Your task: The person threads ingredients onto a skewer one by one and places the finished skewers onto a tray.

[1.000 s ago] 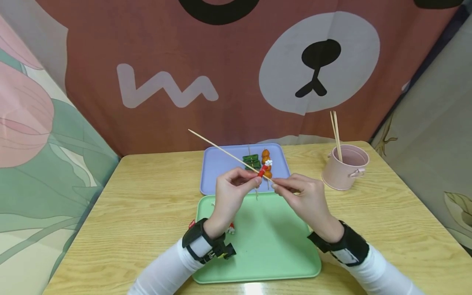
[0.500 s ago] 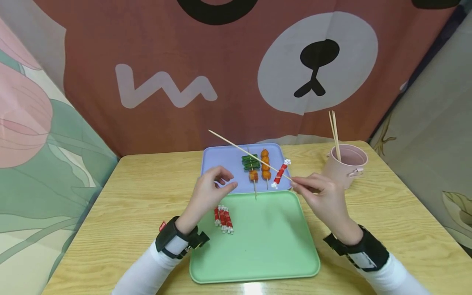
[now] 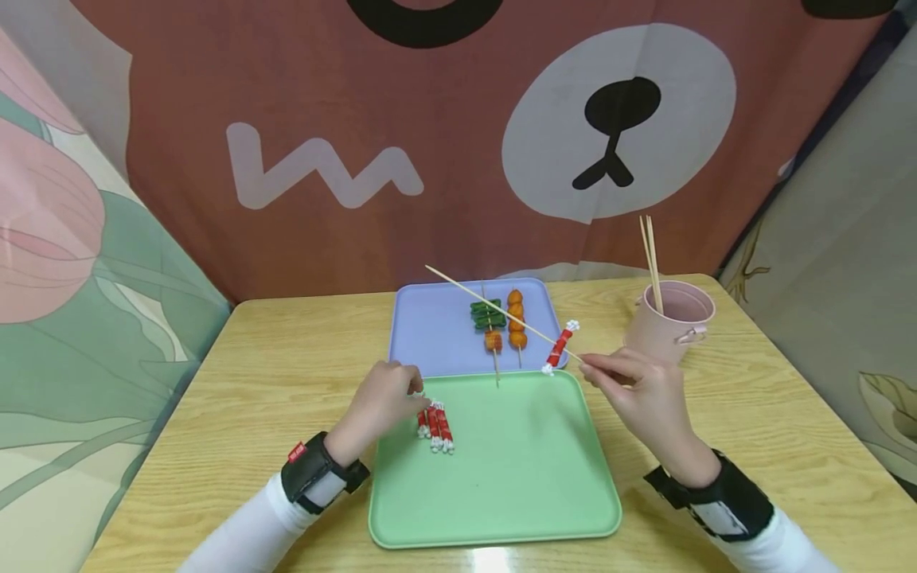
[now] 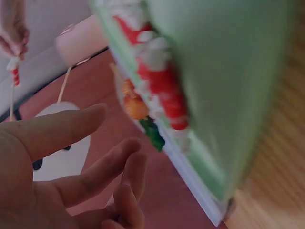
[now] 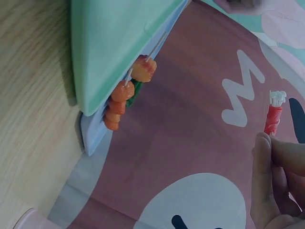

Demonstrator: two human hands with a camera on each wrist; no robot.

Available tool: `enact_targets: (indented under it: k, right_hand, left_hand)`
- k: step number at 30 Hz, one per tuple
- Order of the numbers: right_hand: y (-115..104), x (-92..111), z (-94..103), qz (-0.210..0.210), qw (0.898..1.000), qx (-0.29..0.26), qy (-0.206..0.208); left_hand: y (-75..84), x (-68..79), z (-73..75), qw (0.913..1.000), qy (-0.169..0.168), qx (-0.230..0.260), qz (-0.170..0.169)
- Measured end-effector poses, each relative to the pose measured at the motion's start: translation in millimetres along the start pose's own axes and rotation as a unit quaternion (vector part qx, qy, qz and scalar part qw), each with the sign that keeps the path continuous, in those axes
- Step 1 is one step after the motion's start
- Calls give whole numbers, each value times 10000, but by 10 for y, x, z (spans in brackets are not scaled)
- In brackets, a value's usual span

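My right hand (image 3: 648, 398) pinches a bamboo skewer (image 3: 530, 327) near its lower end. Close to those fingertips, one red roll with white knobbly ends (image 3: 560, 348), like a wrapped enoki mushroom bundle, is threaded crosswise on the skewer. In the right wrist view the same red roll (image 5: 274, 117) shows just past the thumb. My left hand (image 3: 383, 406) hovers at the left rim of the green tray (image 3: 530, 469), beside several matching red rolls (image 3: 435, 426) lying side by side. Its fingers (image 4: 90, 179) are loosely bent and hold nothing in the left wrist view.
Behind the green tray sits a lavender tray (image 3: 430, 342). On it lie a skewer of green pieces (image 3: 488, 315) with an orange chunk and a skewer of orange balls (image 3: 517, 318). A pink bucket (image 3: 662, 334) with spare skewers (image 3: 652, 263) stands at the right. A bear-print cloth (image 3: 322, 247) hangs behind.
My left hand has let go of the red roll on the skewer and moved left and down to the rolls on the tray. My right hand has carried the skewer right and slightly down.
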State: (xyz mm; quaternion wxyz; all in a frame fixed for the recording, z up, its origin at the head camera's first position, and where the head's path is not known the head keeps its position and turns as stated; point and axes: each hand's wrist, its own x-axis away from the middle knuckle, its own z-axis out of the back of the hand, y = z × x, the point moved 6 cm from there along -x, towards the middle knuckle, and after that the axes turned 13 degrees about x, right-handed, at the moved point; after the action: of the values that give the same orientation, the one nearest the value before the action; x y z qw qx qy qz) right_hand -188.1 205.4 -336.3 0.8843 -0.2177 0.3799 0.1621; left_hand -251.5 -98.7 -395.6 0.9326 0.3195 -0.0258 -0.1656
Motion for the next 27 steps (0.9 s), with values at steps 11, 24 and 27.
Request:
enact_targets:
  k: [11, 24, 27]
  right_hand:
    - [65, 69, 1, -255, 9995, 88, -188]
    - [97, 81, -12, -259, 9995, 45, -179]
    - [104, 84, -19, -279, 9994, 35, -180]
  left_hand:
    - [-59, 42, -173, 9912, -404, -1253, 146]
    - [-98, 60, -225, 9909, -553, -1123, 493]
    - [-107, 66, -229, 9910, -533, -1121, 510]
